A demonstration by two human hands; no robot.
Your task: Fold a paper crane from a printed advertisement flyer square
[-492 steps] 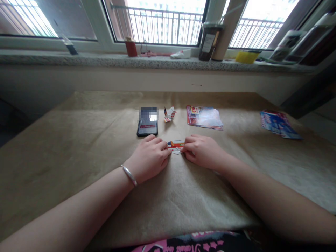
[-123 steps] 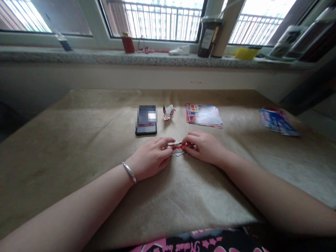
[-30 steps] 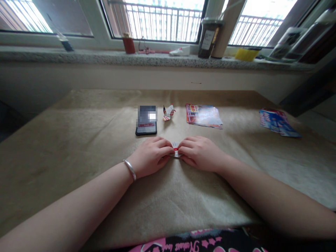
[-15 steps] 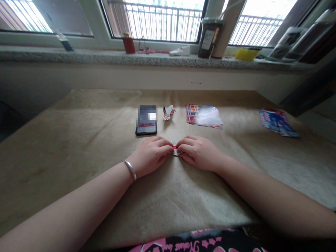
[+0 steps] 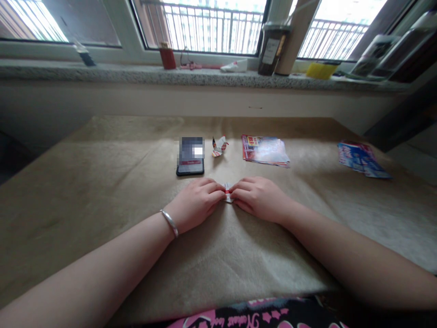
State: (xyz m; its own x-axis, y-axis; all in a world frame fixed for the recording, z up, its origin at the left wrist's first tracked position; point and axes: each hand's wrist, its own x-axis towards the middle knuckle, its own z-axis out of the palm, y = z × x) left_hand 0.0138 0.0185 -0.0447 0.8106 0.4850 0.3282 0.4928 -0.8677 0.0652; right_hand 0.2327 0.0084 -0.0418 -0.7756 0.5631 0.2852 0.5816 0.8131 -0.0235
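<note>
Evidently the folded paper (image 5: 227, 193) lies on the tabletop (image 5: 239, 259), nearer my remote view than the phone (image 5: 190, 168) and right of it. I see the left hand (image 5: 198, 200) and right hand (image 5: 261, 198) each pinching one end, fingers curled down. It should be light and crease easily, best pressed at its edges. Four seconds ago the fingertips stood wider apart, showing more paper.

Red-and-white paper (image 5: 227, 192), tan tabletop (image 5: 225, 259), grey-speckled windowsill (image 5: 211, 78)
</note>
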